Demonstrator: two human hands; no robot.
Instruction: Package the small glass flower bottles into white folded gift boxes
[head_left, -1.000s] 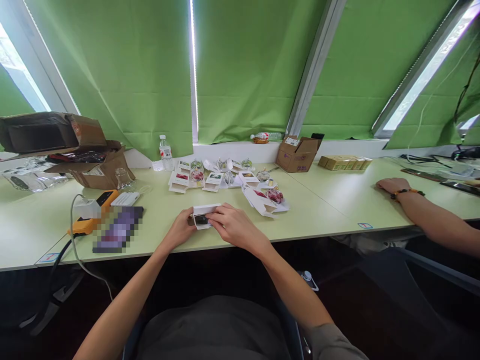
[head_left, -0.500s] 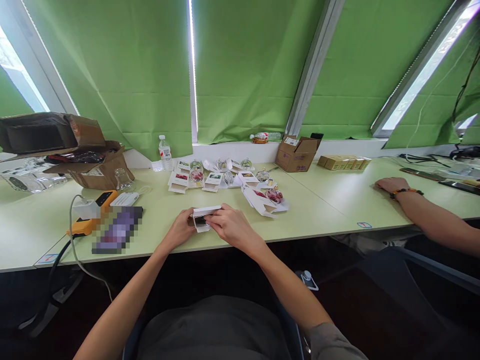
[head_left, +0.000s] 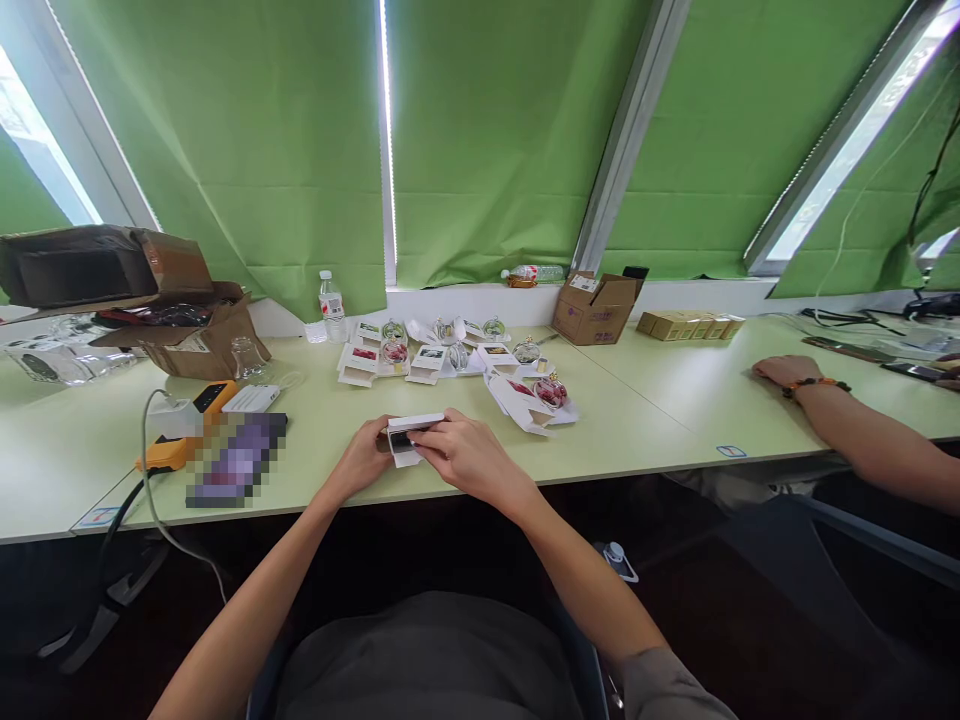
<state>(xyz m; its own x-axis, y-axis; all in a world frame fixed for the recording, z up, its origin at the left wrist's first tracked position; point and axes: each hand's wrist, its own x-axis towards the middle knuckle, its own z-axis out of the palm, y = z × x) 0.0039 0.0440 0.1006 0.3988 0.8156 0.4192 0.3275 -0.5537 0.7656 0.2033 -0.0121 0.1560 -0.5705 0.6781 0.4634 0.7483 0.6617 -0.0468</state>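
A small white cardboard box (head_left: pixel 415 422) is held up over the front edge of the table, its open end towards me and its inside dark. My left hand (head_left: pixel 364 456) grips it from the left side. From the right, my right hand (head_left: pixel 466 452) is closed at the box, with fingertips at the opening; whether they pinch something inside is hidden. Beyond my hands lie several opened white boxes (head_left: pixel 430 362) with round clear ornaments, among them one with dark red contents (head_left: pixel 551 391).
At left are a cardboard box (head_left: pixel 184 345), an orange power strip (head_left: pixel 169 455) and a blurred phone-like item (head_left: pixel 238 460). A water bottle (head_left: pixel 331 305) stands at the back. A brown carton (head_left: pixel 596 310) and small yellow boxes (head_left: pixel 686 325) stand to the right. Another person's arm (head_left: pixel 870 420) rests at far right.
Both hands stay almost in place on the white box. The whole view has shifted very slightly.
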